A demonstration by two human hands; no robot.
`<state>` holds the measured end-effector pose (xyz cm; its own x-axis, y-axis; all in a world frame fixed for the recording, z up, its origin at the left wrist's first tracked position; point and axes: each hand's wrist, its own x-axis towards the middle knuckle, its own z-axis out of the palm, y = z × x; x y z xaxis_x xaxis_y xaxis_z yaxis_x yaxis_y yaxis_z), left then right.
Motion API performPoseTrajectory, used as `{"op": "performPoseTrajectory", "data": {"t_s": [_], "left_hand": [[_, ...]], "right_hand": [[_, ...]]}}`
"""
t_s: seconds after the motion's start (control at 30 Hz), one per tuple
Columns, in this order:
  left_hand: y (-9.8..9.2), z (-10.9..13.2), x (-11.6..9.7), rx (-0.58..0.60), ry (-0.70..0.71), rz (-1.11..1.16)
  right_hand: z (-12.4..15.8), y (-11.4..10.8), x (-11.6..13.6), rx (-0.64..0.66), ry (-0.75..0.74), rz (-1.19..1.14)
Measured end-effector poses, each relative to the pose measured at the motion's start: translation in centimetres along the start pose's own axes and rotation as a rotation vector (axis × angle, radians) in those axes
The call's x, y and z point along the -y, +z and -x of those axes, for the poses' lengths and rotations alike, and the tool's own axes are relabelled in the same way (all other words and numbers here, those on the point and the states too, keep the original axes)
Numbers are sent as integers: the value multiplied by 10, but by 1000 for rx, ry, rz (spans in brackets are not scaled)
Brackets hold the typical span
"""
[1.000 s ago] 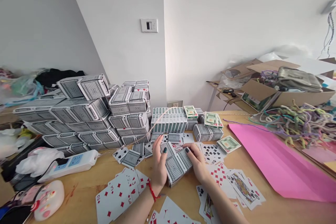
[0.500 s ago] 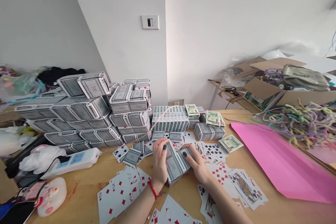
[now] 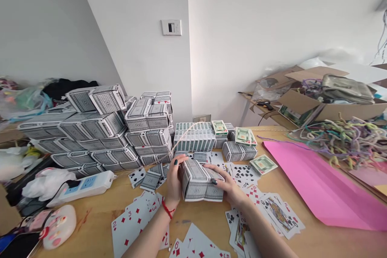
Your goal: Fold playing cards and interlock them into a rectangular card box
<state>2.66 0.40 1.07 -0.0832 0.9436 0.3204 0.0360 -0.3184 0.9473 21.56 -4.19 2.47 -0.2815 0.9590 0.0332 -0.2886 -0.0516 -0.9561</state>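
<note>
A box built of grey-backed playing cards (image 3: 202, 187) is held between both hands above the middle of the table. My left hand (image 3: 174, 181) wraps its left side, a red string round the wrist. On the right side, the fingers of my right hand (image 3: 225, 184) press its top and edge. Loose face-up cards lie around: red diamonds (image 3: 127, 225) at the left, a queen (image 3: 279, 211) at the right, black clubs and spades (image 3: 243, 173) behind my right hand. Similar card blocks (image 3: 148, 117) are stacked at the back left.
Green card packs (image 3: 263, 164) sit at the back right, beside a pink sheet (image 3: 317, 185). A power strip (image 3: 93, 185) and a white figure (image 3: 60, 225) are at the left. Tangled coloured yarn (image 3: 338, 141) and open cardboard boxes (image 3: 347, 111) stand further right.
The card box in my hands has been turned and raised, so its near long side now faces me. My left hand has moved left and now grips its side rather than its top.
</note>
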Motion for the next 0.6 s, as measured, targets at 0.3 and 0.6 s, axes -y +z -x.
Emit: {"op": "performPoseTrajectory", "data": {"t_s": [0.3,0.6], "left_hand": [[-4,0,-7,127,-28,110],[-14,2,3,123,-153,175]], "right_hand": [[-11,-2,-10,-101,292,-314],[-13,-20,-25,-751,-68,425]]}}
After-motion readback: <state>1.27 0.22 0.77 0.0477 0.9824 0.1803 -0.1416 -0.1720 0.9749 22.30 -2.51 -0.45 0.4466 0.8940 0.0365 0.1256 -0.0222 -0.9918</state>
